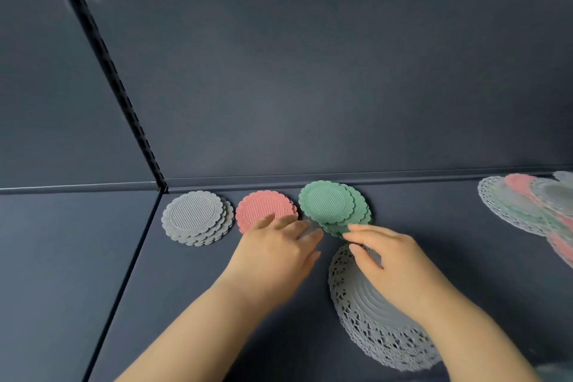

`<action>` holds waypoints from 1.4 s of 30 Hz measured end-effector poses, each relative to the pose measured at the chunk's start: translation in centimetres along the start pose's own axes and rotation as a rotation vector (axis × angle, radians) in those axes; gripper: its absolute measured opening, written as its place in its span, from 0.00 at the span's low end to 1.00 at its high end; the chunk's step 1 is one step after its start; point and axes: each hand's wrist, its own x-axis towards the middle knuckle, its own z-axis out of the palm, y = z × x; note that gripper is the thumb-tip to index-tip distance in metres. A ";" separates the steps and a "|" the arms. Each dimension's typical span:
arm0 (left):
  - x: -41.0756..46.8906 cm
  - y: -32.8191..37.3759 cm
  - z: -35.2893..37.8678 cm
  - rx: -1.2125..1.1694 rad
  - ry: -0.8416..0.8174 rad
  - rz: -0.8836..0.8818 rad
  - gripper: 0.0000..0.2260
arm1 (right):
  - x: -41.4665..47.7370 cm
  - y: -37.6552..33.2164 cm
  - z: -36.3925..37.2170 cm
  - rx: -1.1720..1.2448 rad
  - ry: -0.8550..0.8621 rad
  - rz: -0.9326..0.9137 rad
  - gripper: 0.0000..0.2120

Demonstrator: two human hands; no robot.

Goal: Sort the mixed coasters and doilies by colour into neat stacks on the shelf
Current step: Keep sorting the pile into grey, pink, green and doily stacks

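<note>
Three stacks of scalloped coasters stand in a row at the back of the dark shelf: grey coasters on the left, pink coasters in the middle, green coasters on the right, the green ones fanned out of line. My left hand lies with straight fingers over the front of the pink stack, its fingertips pointing towards the green one. My right hand reaches with extended fingers to the front edge of the green stack. A grey lace doily lies under my right wrist.
A mixed pile of white doilies with pink, green and grey pieces lies at the shelf's right edge. A slotted upright divides the back panel on the left, and a seam runs forward from it across the shelf.
</note>
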 end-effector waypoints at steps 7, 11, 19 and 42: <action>-0.3 7.9 -0.4 -0.036 0.021 -0.135 0.16 | -5.1 5.5 -5.0 -0.029 -0.022 -0.006 0.14; 0.9 15.5 0.1 -0.019 0.030 -0.211 0.16 | -9.2 10.8 -9.1 -0.083 -0.021 -0.029 0.17; 4.9 28.7 2.8 -0.046 0.062 -0.211 0.17 | -16.6 21.0 -14.3 -0.200 0.048 -0.060 0.30; 17.4 32.0 7.6 -0.042 0.128 -0.120 0.18 | -12.4 31.2 -19.6 -0.181 0.172 0.095 0.19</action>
